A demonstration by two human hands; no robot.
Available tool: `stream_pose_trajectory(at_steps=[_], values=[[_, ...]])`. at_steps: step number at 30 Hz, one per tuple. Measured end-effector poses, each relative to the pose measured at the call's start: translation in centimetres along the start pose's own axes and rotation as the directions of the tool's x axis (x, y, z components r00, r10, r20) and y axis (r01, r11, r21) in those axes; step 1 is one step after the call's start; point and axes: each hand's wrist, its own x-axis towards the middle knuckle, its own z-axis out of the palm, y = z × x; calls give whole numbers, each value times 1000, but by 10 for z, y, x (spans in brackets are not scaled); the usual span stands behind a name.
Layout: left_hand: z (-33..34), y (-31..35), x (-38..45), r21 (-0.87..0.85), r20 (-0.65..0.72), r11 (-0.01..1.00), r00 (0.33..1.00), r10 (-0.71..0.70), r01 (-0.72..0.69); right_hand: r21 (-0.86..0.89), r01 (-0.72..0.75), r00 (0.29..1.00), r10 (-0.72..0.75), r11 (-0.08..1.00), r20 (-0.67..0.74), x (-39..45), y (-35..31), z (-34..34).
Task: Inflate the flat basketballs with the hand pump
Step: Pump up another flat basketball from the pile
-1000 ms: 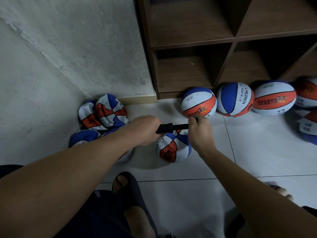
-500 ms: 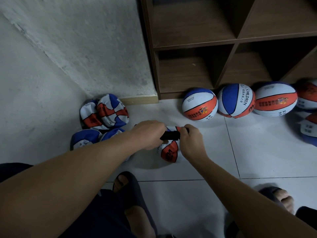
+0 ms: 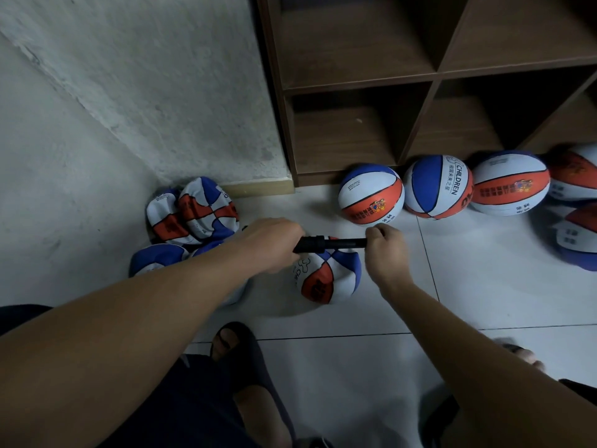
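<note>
View from the head camera, looking down at a white tiled floor (image 3: 355, 376). Left hand (image 3: 271, 244): fingers curled round the thick barrel end of a black hand pump (image 3: 326, 244), which lies level between the two hands. Right hand (image 3: 384, 250): fingers curled round the pump's thin rod end, at the handle, which the hand hides. The rod shows drawn out of the barrel between the hands. Directly beneath the pump, on the floor, a half-flat basketball (image 3: 329, 276) in blue, white and orange, its panels wrinkled and sunken; where the pump joins it cannot be told, since the left hand covers that end.

Left of the hands, in the corner where the rough white wall (image 3: 145, 92) meets the floor, a heap of flat basketballs (image 3: 193, 215), crumpled and stacked against one another; further flat ones lie partly hidden under the left forearm. Beyond the hands, along the foot of a brown wooden shelf unit (image 3: 433, 76), a row of round basketballs (image 3: 371, 194), each touching or just beside the next, running to the right edge of the view. Bottom of the view: the person's feet in dark sandals (image 3: 245, 350) and dark clothing at the knees
</note>
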Motion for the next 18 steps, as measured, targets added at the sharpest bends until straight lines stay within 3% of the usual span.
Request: stream_pose_trajectory(at_steps=[9,18], values=[[-1,23,-5,-56,24,998,999,38,-37,-30,75,997,-74,997,29,-36,-10,39],[0,14,-3,-40,-46,999,999,8,-10,-23,46,997,-44,999,70,-15,-13,15]])
